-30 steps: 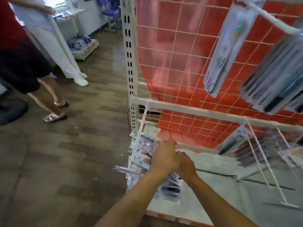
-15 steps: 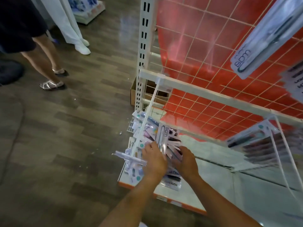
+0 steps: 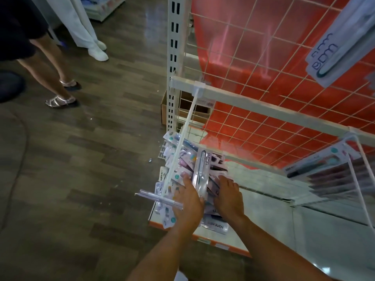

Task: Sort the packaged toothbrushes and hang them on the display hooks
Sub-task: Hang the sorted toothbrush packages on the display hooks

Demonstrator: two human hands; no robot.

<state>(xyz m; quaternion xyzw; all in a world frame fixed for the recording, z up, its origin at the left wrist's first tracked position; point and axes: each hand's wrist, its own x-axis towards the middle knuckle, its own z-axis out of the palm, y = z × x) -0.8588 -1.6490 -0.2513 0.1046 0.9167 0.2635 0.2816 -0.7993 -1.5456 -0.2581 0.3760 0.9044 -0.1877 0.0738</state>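
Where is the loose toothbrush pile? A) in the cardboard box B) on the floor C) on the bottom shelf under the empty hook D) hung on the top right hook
C: the pile lies on the bottom shelf, beneath the empty hook, with both hands in it.

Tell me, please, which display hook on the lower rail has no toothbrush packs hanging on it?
The left display hook, the long white prong reaching out over the heap of packs by both hands, is bare. The right display hook already carries a row of hanging packs.
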